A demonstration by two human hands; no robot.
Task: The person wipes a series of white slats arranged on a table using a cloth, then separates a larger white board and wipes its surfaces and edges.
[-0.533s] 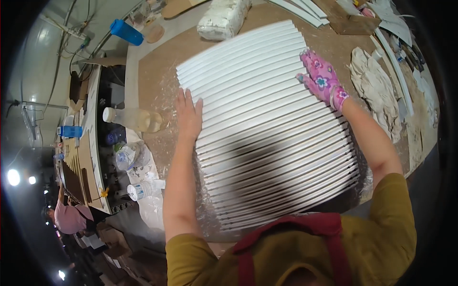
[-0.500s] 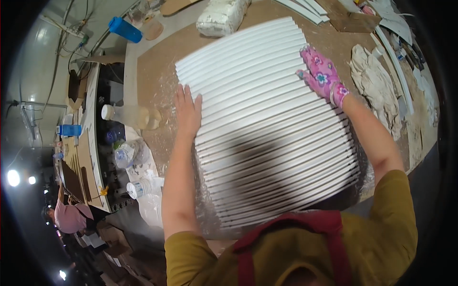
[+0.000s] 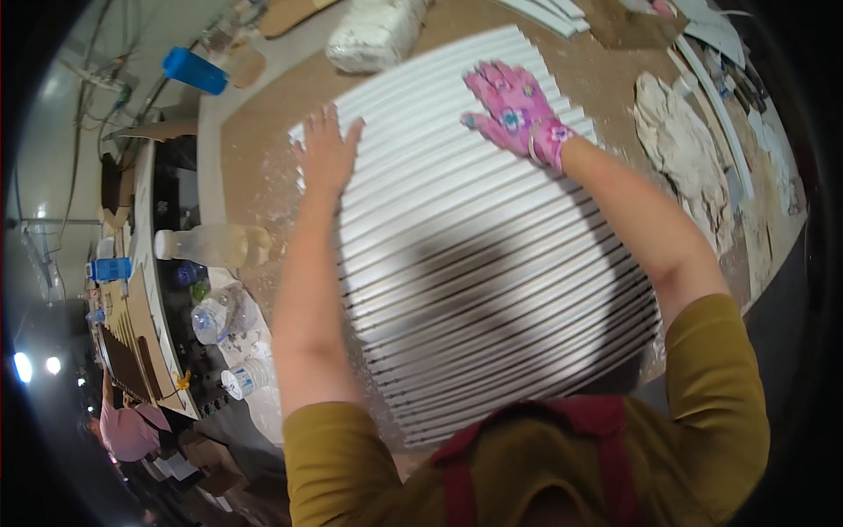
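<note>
A wide panel of white parallel strips, ribbed like a slatted sheet, covers the middle of the brown work board. Bare and spread, my left hand lies on its left edge near the far corner. My right hand, in a pink flowered glove, rests with fingers outstretched on the strips toward the far right. Neither hand grips anything. My shadow falls across the nearer strips.
Left of the panel lie a cloudy bottle, a clear plastic bottle and a white tub. A white wrapped block and a blue bottle are beyond. Crumpled cloth sits right. Another person works far left.
My right hand has moved left from the panel's right edge onto its strips. My left hand has slid farther away along the left edge. The whole view has shifted slightly.
</note>
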